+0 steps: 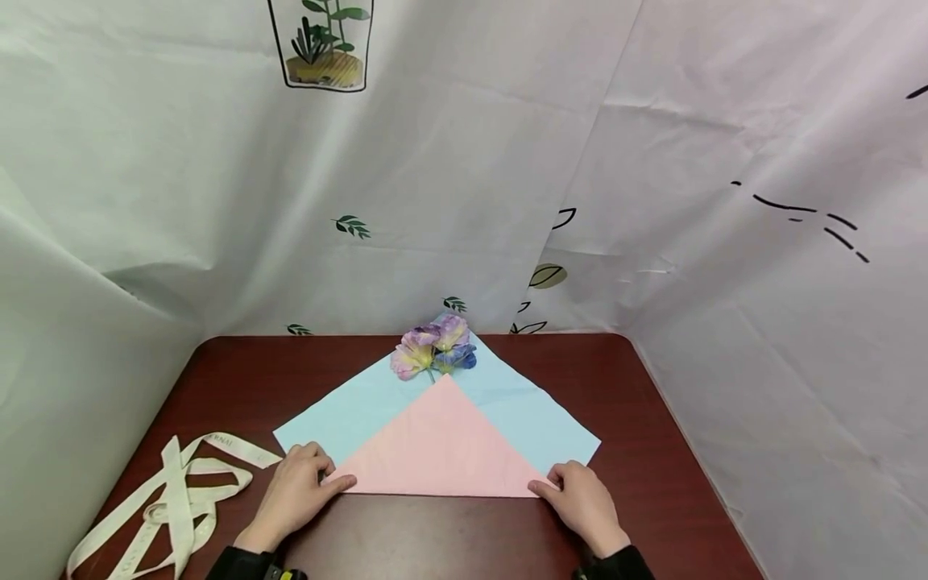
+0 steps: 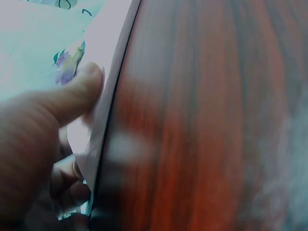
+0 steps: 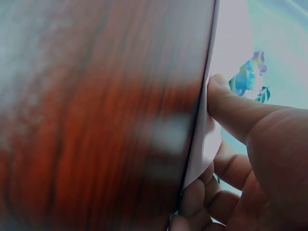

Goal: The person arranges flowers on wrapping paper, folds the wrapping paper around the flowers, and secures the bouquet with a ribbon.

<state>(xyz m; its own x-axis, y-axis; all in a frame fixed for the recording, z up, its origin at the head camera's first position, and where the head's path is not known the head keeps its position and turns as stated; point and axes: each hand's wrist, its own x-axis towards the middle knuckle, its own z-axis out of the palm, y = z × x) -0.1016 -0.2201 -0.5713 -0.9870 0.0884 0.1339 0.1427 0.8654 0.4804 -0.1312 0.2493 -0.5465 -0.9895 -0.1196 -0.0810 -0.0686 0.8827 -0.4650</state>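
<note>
A sheet of wrapping paper, light blue (image 1: 532,407) on one side and pink (image 1: 442,451) on the other, lies on the table with its near part folded up into a pink triangle. Purple, pink and blue flowers (image 1: 435,346) rest on its far corner, their stems mostly hidden under the fold. My left hand (image 1: 299,487) pinches the left end of the folded edge, thumb on the pink side (image 2: 113,29) and fingers curled at the paper. At the right end, my right hand (image 1: 578,499) pinches the same fold, its thumb on the pink side (image 3: 231,38).
A loose, tangled cream ribbon (image 1: 177,499) with print on it lies left of my left hand. The dark red-brown table (image 1: 652,483) has rounded far corners. Pale printed fabric (image 1: 464,161) hangs behind the table and along both sides.
</note>
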